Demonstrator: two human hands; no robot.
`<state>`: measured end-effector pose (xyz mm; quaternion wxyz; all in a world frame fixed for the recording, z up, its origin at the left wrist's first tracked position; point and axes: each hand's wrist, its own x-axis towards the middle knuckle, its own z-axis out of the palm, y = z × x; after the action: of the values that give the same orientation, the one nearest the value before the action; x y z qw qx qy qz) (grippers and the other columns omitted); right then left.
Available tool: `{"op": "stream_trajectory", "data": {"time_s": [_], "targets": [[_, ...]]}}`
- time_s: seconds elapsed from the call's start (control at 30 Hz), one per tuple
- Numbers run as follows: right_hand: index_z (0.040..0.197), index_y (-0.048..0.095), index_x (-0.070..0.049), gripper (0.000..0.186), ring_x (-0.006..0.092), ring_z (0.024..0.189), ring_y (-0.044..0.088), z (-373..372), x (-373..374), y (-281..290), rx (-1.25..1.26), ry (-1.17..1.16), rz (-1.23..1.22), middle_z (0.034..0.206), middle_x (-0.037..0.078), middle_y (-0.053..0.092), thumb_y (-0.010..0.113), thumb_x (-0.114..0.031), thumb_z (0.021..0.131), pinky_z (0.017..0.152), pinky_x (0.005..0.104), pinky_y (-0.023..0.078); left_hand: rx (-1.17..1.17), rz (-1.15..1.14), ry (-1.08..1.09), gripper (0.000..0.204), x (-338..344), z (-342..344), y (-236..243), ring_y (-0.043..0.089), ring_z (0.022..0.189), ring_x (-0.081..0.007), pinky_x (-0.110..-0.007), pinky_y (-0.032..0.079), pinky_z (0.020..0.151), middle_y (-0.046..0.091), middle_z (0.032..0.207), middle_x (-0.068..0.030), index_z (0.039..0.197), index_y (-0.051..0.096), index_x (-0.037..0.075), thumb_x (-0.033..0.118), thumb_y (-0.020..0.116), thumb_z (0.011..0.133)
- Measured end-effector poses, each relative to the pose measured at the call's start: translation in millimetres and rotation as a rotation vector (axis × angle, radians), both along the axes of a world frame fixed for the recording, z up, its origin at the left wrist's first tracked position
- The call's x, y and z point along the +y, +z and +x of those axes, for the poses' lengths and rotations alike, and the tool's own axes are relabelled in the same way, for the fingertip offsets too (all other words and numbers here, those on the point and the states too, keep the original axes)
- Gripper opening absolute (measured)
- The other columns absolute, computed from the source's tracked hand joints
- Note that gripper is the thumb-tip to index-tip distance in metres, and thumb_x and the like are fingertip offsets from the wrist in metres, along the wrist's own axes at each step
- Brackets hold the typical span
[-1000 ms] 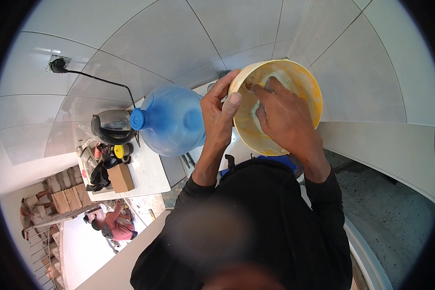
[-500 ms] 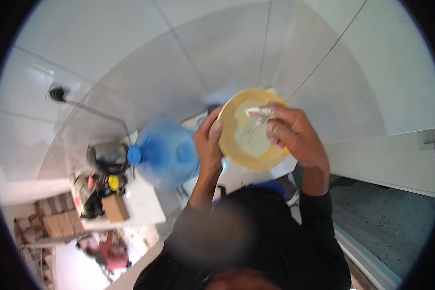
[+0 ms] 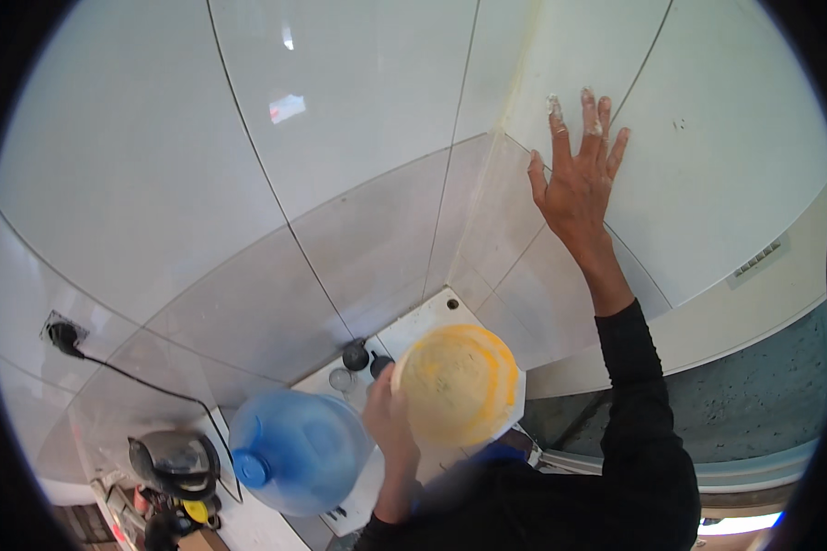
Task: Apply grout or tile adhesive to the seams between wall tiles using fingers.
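Note:
Against the pale tiled wall (image 3: 717, 174) at the upper right, my right hand (image 3: 579, 179) is spread, its fingers apart and holding nothing. Whitish paste coats several of its fingertips. Lower down, my left hand (image 3: 392, 424) grips a yellow bowl (image 3: 501, 372) by its left rim. The bowl is tilted, so its inside shows, smeared with cream-coloured paste. Some of the left fingers are hidden behind the rim.
A large blue water bottle (image 3: 299, 455) stands on the white counter (image 3: 432, 317), left of the bowl. Beside it are an electric kettle (image 3: 170, 459) and a clear glass (image 3: 342, 379). A black cord (image 3: 147, 375) runs from a wall socket. Tools crowd the lower left.
My right hand has left the bowl, risen to the upper right and spread against the wall. The view has tilted up, so the bowl and bottle now appear lower.

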<state>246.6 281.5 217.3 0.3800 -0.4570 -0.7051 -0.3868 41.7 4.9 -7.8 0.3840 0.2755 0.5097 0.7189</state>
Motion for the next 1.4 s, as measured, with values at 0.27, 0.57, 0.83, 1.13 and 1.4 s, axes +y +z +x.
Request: {"op": "stream_trajectory", "data": {"time_s": [0.27,0.57,0.83,1.13,1.4], "targets": [[0.16,0.049,-0.014,0.073,0.0394,0.166,0.014,-32.1,65.9,-29.6,-0.061,-0.138,-0.048,0.176,0.019,0.024,0.074,-0.027,0.092,0.128,0.0711,0.005,-0.083,-0.099,-0.046,0.059,11.0,-0.7,-16.8,0.065,0.125,-0.0273,-0.041,0.053,0.104,0.069,0.136,-0.0169,0.139,0.065,-0.005,0.026,0.078,0.091],[0.157,0.053,-0.015,0.066,0.0393,0.166,0.012,-39.3,94.4,-44.5,-0.118,-0.354,0.032,0.177,0.016,0.025,0.069,-0.034,0.096,0.127,0.0683,-0.005,-0.003,-0.163,-0.086,0.081,36.3,-7.8,-33.2,0.07,0.117,-0.0269,-0.043,0.053,0.105,0.073,0.125,-0.0197,0.14,0.062,-0.009,0.053,0.078,0.091],[0.161,0.049,-0.019,0.068,0.0407,0.167,0.006,-36.9,101.6,-48.8,-0.143,-0.377,0.001,0.178,0.015,0.022,0.069,-0.04,0.098,0.124,0.0711,-0.01,-0.064,-0.218,-0.097,0.08,42.2,-9.5,-34.2,0.07,0.116,-0.0264,-0.043,0.053,0.104,0.073,0.123,-0.0195,0.14,0.062,-0.009,0.053,0.077,0.091],[0.161,0.05,-0.02,0.068,0.0408,0.167,0.005,-35.0,101.2,-48.0,-0.18,-0.432,-0.006,0.179,0.014,0.022,0.068,-0.043,0.099,0.124,0.0718,-0.012,-0.022,-0.196,-0.087,0.079,37.1,-10.6,-44.2,0.07,0.116,-0.0263,-0.043,0.052,0.106,0.073,0.124,-0.0179,0.14,0.063,-0.008,0.053,0.076,0.093],[0.161,0.049,-0.018,0.07,0.0395,0.167,0.009,-33.8,97.6,-51.6,-0.2,-0.385,-0.028,0.178,0.014,0.023,0.069,-0.043,0.098,0.125,0.0715,-0.011,-0.104,-0.191,-0.071,0.078,40.7,-10.0,-30.6,0.07,0.117,-0.0262,-0.043,0.052,0.106,0.072,0.126,-0.0178,0.139,0.064,-0.008,0.053,0.076,0.092]]}}
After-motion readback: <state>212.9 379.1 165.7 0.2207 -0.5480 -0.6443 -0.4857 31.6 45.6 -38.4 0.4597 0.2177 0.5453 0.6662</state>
